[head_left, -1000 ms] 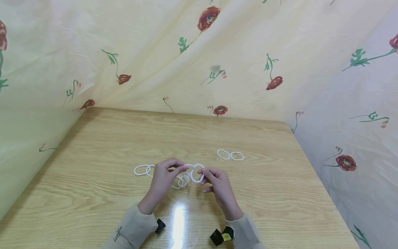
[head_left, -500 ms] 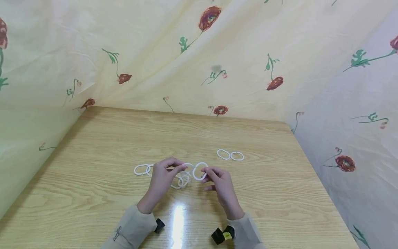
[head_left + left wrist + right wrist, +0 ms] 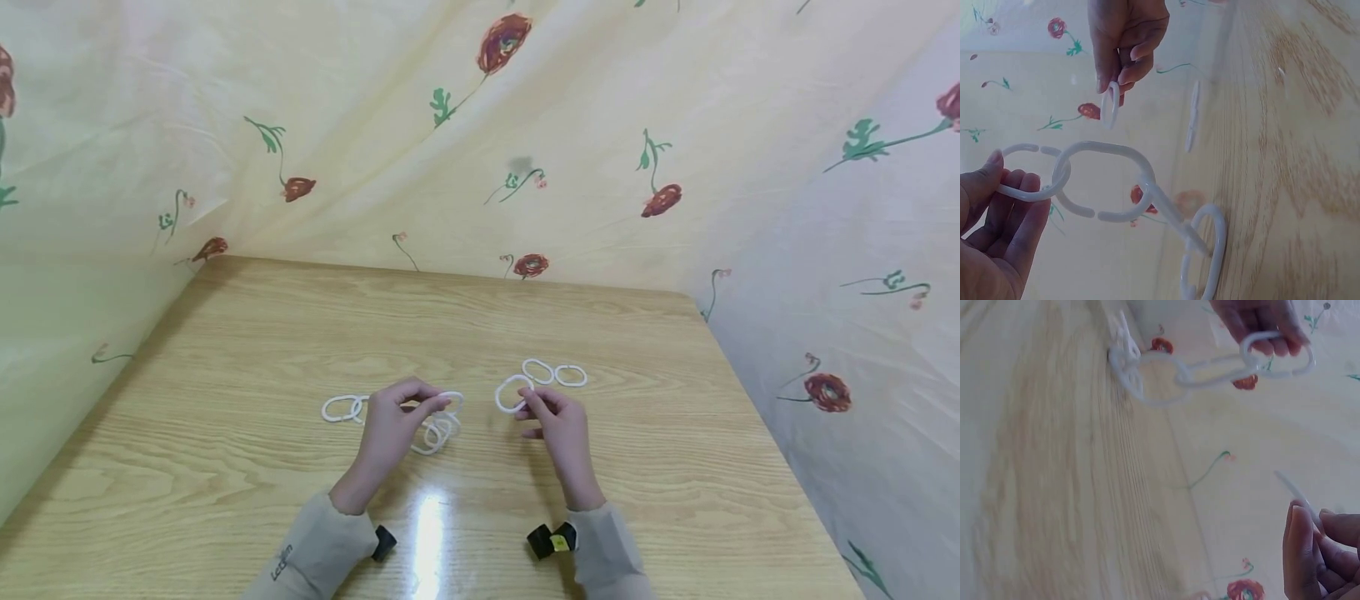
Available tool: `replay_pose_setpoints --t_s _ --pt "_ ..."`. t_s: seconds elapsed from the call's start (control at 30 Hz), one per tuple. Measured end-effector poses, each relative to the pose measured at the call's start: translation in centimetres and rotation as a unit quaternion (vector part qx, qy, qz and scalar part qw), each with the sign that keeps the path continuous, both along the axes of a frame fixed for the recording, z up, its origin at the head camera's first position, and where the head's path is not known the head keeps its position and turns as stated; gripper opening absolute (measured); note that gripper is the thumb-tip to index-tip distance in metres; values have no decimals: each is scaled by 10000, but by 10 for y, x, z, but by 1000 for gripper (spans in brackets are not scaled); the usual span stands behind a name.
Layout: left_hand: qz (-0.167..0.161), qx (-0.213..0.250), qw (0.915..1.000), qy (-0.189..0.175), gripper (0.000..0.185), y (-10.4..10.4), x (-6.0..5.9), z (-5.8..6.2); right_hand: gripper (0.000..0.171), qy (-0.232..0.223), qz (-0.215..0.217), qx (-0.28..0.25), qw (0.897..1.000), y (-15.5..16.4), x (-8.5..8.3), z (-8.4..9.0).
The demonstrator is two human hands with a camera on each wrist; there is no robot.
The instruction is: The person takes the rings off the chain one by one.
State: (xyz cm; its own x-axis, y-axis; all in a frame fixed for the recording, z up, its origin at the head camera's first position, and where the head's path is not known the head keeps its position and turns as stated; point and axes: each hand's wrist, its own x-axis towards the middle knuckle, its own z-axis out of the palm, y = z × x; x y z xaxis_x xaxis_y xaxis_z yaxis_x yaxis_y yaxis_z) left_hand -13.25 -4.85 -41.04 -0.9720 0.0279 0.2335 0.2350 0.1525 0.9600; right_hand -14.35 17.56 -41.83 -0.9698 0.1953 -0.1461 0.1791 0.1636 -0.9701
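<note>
My left hand pinches the end link of a white plastic chain between thumb and fingers. From that hand the chain hangs down to the table, and several interlocked links lie there, partly behind the hand in the head view. My right hand pinches one single white link, held up above the table and apart from the chain. In the left wrist view this single link appears nearly edge-on below the right fingertips. Gaps show in the sides of some chain links.
Two loose white links lie side by side on the wooden table, just beyond my right hand. A flower-patterned cloth hangs behind the table and along both sides. Glare shines on the near tabletop.
The single link in my right hand, earlier overlapping the chain's end in view, has moved away to the right and slightly back. My left hand stays nearly still with the chain.
</note>
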Motion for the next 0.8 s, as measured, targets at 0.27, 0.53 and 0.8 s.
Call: replay_pose_setpoints --t_s 0.27,0.53,0.8 --pt "19 -9 10000 -10 7 0 0 0 27 140 -245 643 9975 21 -9 5" --pt "49 -11 10000 -59 6 -1 0 0 24 201 -588 915 9939 43 -22 -2" --pt "82 19 9999 -91 6 -1 0 0 27 328 -1047 888 9900 64 -30 -5"
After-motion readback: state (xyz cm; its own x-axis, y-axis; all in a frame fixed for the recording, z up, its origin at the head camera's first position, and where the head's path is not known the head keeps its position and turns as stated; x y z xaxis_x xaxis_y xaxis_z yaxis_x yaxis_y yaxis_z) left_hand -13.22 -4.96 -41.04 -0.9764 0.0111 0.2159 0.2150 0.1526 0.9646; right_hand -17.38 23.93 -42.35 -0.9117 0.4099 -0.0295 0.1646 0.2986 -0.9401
